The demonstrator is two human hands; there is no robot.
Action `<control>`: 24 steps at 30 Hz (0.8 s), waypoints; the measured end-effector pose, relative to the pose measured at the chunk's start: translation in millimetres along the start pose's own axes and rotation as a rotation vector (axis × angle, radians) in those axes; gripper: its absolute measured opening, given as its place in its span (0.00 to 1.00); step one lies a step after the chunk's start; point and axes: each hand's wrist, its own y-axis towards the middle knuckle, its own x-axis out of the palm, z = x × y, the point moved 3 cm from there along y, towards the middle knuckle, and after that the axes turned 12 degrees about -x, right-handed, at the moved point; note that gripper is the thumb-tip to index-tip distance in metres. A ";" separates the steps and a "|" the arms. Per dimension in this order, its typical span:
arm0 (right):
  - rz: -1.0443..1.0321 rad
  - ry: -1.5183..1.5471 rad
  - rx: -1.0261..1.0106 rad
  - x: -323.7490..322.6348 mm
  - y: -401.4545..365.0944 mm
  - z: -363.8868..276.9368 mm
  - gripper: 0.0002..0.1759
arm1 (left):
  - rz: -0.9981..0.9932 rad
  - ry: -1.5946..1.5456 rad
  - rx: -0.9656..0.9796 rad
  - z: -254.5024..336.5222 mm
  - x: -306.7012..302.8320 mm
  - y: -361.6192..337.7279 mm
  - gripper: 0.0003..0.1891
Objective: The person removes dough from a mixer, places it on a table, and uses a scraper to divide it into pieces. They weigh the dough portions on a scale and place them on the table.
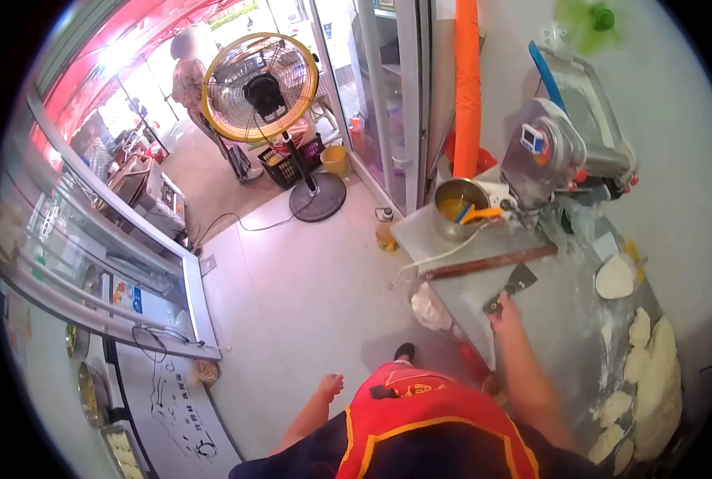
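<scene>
My right hand (505,310) reaches onto the floury steel table (547,319) and closes on the handle of a dark-bladed scraper (520,281) that lies near the table's edge. Just beyond the scraper rests a long wooden rolling pin (488,263). My left hand (330,387) hangs at my side above the tiled floor, holding nothing, fingers loose. Several cut dough pieces (639,329) and a large lump of dough (661,391) sit along the table's right side, with a flat dough disc (614,277) farther back. I wear a red apron (420,415).
A metal pot (456,206) with yellow liquid and a brush stands at the table's far end beside a steel dough machine (559,152). A yellow standing fan (260,88), crates and a person (188,72) are near the doorway. A glass counter (108,263) runs along the left.
</scene>
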 end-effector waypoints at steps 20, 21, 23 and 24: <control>0.596 -0.323 -0.419 -185.5 -48.1 -174.3 0.09 | -0.351 0.553 0.115 237.5 96.7 37.0 0.08; 0.636 -0.295 -0.442 -200.5 -46.4 -182.1 0.09 | -0.349 0.595 0.183 229.9 98.2 51.4 0.08; 0.648 -0.354 -0.486 -221.2 -36.7 -205.4 0.08 | -0.330 0.650 0.271 212.8 91.7 76.2 0.08; 0.650 -0.386 -0.507 -232.5 -28.1 -218.1 0.08 | -0.314 0.663 0.288 204.8 87.3 81.3 0.08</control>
